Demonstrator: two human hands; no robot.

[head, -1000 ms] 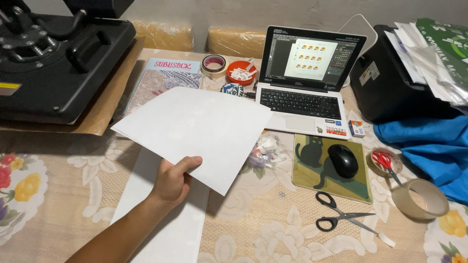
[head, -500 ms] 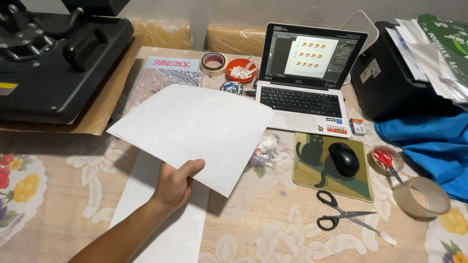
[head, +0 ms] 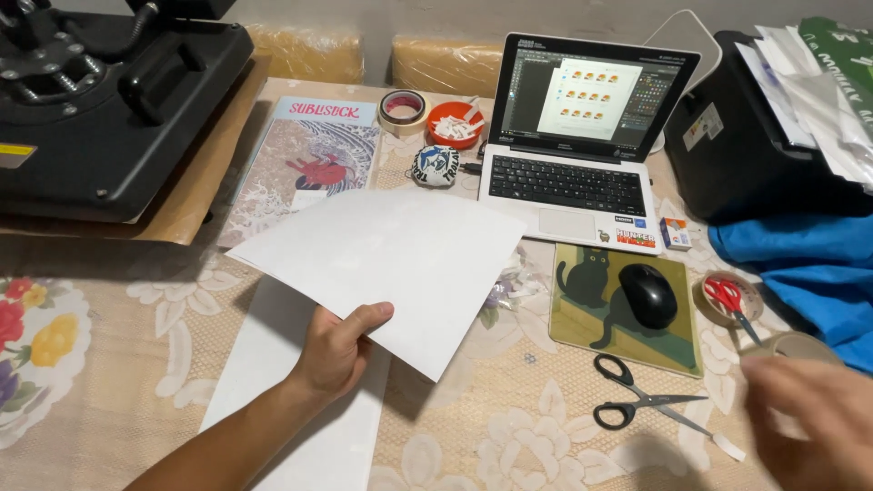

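My left hand [head: 336, 350] grips the near edge of a large white sheet of paper [head: 391, 255] and holds it tilted above the table. Under it lies a long white sheet [head: 273, 373] on the floral tablecloth. My right hand [head: 809, 418] shows as a blur at the bottom right, just in front of a roll of beige tape [head: 800, 344]. Black-handled scissors [head: 637, 405] lie to its left. The blur hides whether this hand holds anything.
A black heat press [head: 100, 109] fills the far left. At the back stand an open laptop [head: 573, 182], a black printer [head: 755, 155] and a blue cloth [head: 800, 264]. A mouse [head: 647, 295] rests on a cat mouse pad [head: 582, 314]. A printed packet [head: 309, 164] lies behind the sheet.
My right hand has come into view at the bottom right by the tape roll. The held sheet has barely shifted.
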